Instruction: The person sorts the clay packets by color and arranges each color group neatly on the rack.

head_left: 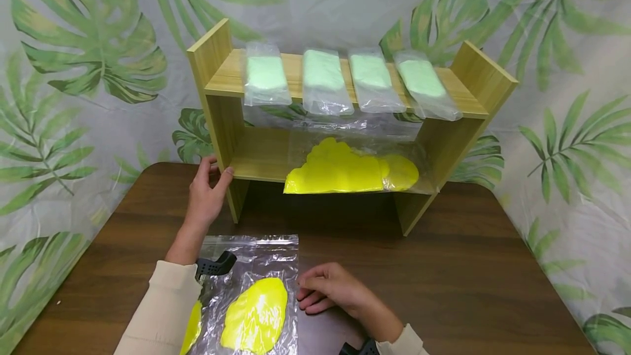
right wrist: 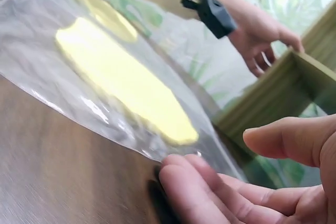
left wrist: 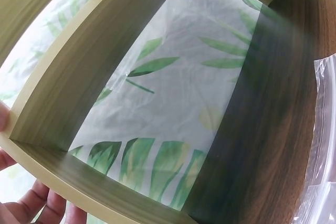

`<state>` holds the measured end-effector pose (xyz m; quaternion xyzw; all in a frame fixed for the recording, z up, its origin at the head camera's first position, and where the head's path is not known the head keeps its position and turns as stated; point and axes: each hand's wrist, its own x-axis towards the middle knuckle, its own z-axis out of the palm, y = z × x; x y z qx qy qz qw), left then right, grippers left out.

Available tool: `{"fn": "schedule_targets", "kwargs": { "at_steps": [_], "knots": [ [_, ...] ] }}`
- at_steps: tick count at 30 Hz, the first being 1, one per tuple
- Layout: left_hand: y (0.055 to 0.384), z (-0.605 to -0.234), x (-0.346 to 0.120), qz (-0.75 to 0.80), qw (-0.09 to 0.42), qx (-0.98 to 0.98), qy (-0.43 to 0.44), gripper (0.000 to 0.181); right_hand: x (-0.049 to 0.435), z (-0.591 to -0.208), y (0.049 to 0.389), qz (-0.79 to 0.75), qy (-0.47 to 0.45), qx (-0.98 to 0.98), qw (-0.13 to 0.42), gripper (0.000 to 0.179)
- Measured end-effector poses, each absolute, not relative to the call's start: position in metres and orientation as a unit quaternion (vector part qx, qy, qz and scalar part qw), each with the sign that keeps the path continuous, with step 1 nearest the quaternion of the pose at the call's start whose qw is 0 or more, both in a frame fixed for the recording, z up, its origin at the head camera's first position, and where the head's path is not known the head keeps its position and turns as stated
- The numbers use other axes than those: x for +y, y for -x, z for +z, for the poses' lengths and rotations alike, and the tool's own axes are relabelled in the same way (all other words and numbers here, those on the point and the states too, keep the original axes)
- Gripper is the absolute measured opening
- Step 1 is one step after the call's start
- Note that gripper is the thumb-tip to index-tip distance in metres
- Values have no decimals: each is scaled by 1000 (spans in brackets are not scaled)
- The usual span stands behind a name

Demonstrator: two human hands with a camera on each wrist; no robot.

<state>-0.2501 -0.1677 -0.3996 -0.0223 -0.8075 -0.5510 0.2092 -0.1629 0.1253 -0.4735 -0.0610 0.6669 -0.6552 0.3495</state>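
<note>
My left hand (head_left: 204, 196) grips the left side panel of a small wooden shelf (head_left: 261, 152), its thumb at the front edge and the fingers around the outer face. In the left wrist view, those fingers (left wrist: 50, 205) curl behind the panel. My right hand (head_left: 335, 292) is just beside the right edge of a clear zip bag (head_left: 266, 251) on the table. Its fingers are loosely bent, with the thumb apart in the right wrist view and nothing between. Flattened yellow pieces (head_left: 256, 316) lie inside the bag, one partly hidden by my left sleeve.
Several clear bags with pale green slabs (head_left: 322, 70) lie along the top shelf, overhanging its front edge. A clear bag with a flat yellow mass (head_left: 345, 171) rests on the lower shelf. Behind the dark wood table (head_left: 468, 278) hangs a leaf-patterned cloth (head_left: 98, 59).
</note>
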Motion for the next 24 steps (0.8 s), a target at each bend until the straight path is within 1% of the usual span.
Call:
{"fn": "schedule_targets", "kwargs": {
  "at_steps": [3,5,7,9,12,15,20,24],
  "knots": [
    [241,-387,-161,-551,204,-809,22,37,119,-474,159,-641,57,682,347,26],
    [235,-378,-157,-553,202,-808,23,36,115,-474,156,-630,60,700,333,22],
    [229,-370,-154,-553,201,-808,25,35,111,-473,153,-612,64,726,307,19],
    [227,-368,-153,-555,204,-806,26,35,106,-473,150,-586,69,760,271,17],
    [227,-367,-153,-557,205,-805,26,35,98,-473,146,-536,78,814,211,15],
    [227,-367,-153,-555,205,-806,24,35,94,-474,143,-490,86,851,166,15],
    [231,-373,-155,-553,207,-807,23,35,92,-475,142,-454,103,875,131,16],
    [243,-389,-162,-557,212,-803,23,36,92,-474,140,-434,109,887,116,16]
  ]
}}
